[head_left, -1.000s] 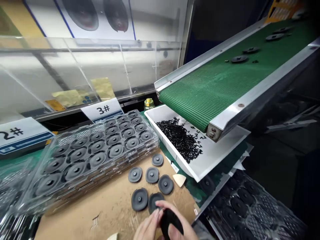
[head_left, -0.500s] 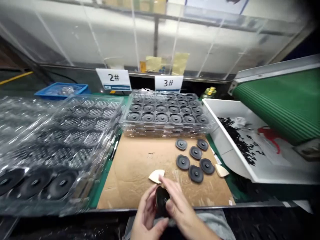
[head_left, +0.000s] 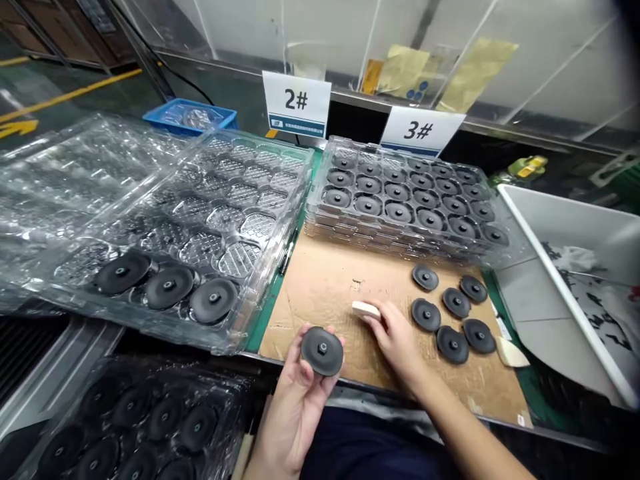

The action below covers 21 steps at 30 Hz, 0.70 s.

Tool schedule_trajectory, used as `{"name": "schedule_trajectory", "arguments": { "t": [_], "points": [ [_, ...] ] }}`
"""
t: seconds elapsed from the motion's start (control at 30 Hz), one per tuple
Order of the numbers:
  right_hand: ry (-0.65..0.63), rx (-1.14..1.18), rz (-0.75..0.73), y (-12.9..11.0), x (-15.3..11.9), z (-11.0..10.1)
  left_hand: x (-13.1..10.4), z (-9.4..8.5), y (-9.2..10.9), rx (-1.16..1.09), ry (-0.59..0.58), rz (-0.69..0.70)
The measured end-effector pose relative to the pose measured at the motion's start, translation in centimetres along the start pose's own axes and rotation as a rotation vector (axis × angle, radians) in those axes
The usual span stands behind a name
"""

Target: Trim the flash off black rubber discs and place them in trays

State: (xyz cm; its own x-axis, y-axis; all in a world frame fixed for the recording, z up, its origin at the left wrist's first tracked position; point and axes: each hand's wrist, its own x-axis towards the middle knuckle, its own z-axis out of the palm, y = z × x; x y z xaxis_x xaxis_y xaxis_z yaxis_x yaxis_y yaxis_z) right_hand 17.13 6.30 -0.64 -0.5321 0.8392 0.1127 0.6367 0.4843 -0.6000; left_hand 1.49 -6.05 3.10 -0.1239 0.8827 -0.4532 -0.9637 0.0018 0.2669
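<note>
My left hand [head_left: 295, 407] holds a black oval disc [head_left: 323, 351] by its edges, its small central hub facing up, in front of the cardboard's near edge. To the right, my right hand [head_left: 397, 337] pinches a cream-coloured wedge [head_left: 366, 309] just over the cardboard sheet [head_left: 325, 280]. Several similar black discs [head_left: 453, 344] lie on the cardboard to the right of that hand. A second cream wedge [head_left: 511, 352] rests at the sheet's right edge.
Clear tray stack [head_left: 400, 250] with black discs stands behind the cardboard. Another clear tray [head_left: 235, 340], left, has three discs in its front row. A darker tray [head_left: 210, 380] of discs sits lower left. White bin [head_left: 560, 280] at right; blue basket [head_left: 227, 121] at back left.
The view has turned left. My hands have moved apart: the left keeps the disc, now turned face up, and the right has left the disc and taken hold of the cream wedge.
</note>
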Motion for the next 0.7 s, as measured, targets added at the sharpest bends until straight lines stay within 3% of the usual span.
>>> {"name": "schedule_trajectory", "arguments": {
  "t": [0.2, 0.33, 0.4, 0.5, 0.57, 0.6, 0.7],
  "points": [
    [-0.139, 0.129, -0.074, -3.2, -1.1, 0.0, 0.3, 0.0, 0.4, -0.037, 0.034, 0.024],
    [-0.105, 0.221, -0.021, -6.8, 0.0, -2.6, 0.5, 0.6, -0.6, 0.024, 0.058, 0.028],
    [-0.095, 0.313, -0.097, -8.8, 0.6, -4.3, 0.5, 1.1, -1.5, 0.086, 0.076, 0.000],
    [-0.246, 0.359, -0.180, -10.4, 1.0, -6.2, 0.4, 1.8, -2.5, 0.150, 0.070, -0.055],
    [-0.373, 0.337, -0.164, -10.5, 1.2, -6.7, 0.4, 2.2, -2.8, 0.175, 0.065, -0.017],
    [-0.376, 0.326, -0.155, -10.4, 1.2, -6.9, 0.4, 2.4, -2.9, 0.191, 0.063, 0.004],
    [-0.142, 0.348, -0.201, -9.8, 0.5, -7.0, 0.3, 3.0, -2.8, 0.254, 0.068, -0.009]
  ]
}}
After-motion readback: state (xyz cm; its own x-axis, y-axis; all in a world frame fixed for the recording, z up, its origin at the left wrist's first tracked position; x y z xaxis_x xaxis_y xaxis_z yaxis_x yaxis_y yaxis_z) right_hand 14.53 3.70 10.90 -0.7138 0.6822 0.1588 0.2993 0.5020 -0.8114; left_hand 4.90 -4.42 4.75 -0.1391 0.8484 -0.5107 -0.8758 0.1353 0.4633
